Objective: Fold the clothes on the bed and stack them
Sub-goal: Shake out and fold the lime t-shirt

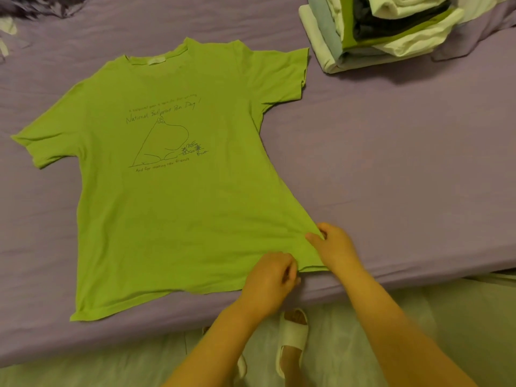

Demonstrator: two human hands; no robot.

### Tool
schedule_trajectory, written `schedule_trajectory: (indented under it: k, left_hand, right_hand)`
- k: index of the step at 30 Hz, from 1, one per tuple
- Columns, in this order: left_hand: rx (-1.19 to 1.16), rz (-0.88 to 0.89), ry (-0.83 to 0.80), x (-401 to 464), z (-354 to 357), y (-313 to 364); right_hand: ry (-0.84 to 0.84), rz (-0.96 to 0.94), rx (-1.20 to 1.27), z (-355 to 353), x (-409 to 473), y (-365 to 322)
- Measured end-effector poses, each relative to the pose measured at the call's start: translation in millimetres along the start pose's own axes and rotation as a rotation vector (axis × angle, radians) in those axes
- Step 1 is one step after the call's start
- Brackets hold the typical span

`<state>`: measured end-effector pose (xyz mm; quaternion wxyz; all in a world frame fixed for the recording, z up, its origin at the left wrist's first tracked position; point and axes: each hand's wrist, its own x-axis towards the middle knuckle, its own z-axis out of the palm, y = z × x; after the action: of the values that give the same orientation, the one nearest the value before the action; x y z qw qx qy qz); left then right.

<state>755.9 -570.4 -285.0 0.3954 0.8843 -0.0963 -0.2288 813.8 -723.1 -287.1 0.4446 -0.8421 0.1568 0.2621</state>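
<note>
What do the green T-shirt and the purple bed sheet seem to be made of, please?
The green T-shirt looks like thin matte cotton-type jersey: it lies limp and puckers where both hands pinch its hem. The purple bed sheet seems a smooth woven fabric with a faint sheen and soft creases; the exact fibre cannot be told.

Lime-green t-shirt (173, 191) with dark line drawing and handwriting (a rounded creature), lilac bedsheet (391, 163), stack (377, 29) in white, pale blue, green, charcoal, white sandal (293, 336)
</note>
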Motion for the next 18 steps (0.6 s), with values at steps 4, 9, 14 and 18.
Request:
schedule_trajectory:
  k: [4,9,14,18]
  left_hand:
    - [0.071,-0.004,0.038,11.1,-14.9,-9.8]
    - [0.532,-0.058,0.252,62.3,-41.1,-34.7]
    - [0.741,-0.038,0.038,86.0,-47.3,-58.3]
    - [0.696,0.008,0.037,87.6,-46.6,-74.9]
  right_hand:
    - [-0.004,0.052,-0.261,0.8,2.0,30.2]
    - [-0.043,-0.028,-0.405,2.0,12.5,23.7]
    - [0.125,-0.140,-0.140,17.1,57.0,-35.1]
    - [0.183,-0.138,-0.023,34.7,103.5,-82.8]
